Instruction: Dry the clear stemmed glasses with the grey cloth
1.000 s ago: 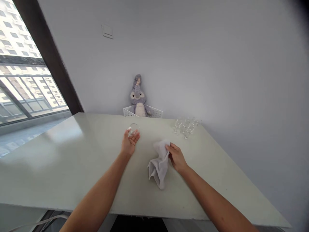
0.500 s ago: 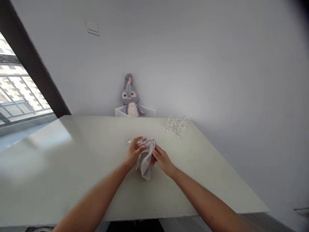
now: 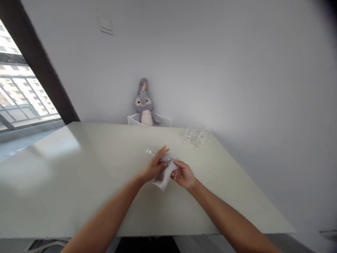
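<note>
A stemmed clear glass lies sideways in my left hand, its foot pointing to the left and its bowl to the right. The fingers of that hand wrap round the bowl end. A light grey cloth covers part of the bowl and hangs down between my hands. My right hand pinches the cloth at the glass's rim end, the thumb on top and the other fingers curled below. Both hands are above the pale table, near its middle.
Several clear stemmed glasses stand close together at the table's back right. Behind the far edge, a grey plush toy sits in a white perforated basket against the wall. A window is at the left.
Both hands, the glass and the cloth have shifted slightly right. The glass has turned so its foot tilts up more, and more of the bowl shows. The camera view has shifted slightly.
</note>
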Action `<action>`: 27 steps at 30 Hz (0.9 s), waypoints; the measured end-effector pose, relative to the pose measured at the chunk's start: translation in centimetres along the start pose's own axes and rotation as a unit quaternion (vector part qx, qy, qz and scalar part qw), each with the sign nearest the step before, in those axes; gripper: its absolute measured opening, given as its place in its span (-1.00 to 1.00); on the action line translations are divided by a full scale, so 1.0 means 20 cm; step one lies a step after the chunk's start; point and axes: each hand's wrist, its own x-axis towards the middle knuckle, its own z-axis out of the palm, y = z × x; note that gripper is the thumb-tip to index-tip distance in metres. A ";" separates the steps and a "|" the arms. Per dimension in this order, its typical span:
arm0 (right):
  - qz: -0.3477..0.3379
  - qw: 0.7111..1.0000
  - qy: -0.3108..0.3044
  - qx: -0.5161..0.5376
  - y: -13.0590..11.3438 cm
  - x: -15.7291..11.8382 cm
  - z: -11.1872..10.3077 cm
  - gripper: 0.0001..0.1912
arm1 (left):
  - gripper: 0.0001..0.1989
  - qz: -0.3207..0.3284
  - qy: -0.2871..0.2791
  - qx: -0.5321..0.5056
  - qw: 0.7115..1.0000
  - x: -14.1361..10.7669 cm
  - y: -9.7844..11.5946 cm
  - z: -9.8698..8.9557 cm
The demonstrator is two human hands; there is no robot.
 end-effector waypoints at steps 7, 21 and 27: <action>-0.101 0.946 0.015 -0.308 -0.01 -0.04 0.02 -0.65 | -0.49 -0.078 -0.025 -0.013 0.997 0.00 0.00 -0.01; -0.080 0.985 0.021 -0.151 -0.06 -0.04 0.03 -0.60 | -0.61 -0.016 -0.022 -0.041 0.999 0.01 0.02 0.00; -0.130 0.903 0.070 -0.403 -0.02 -0.07 0.06 -0.75 | -0.60 -0.091 0.001 0.030 0.995 0.03 -0.06 -0.04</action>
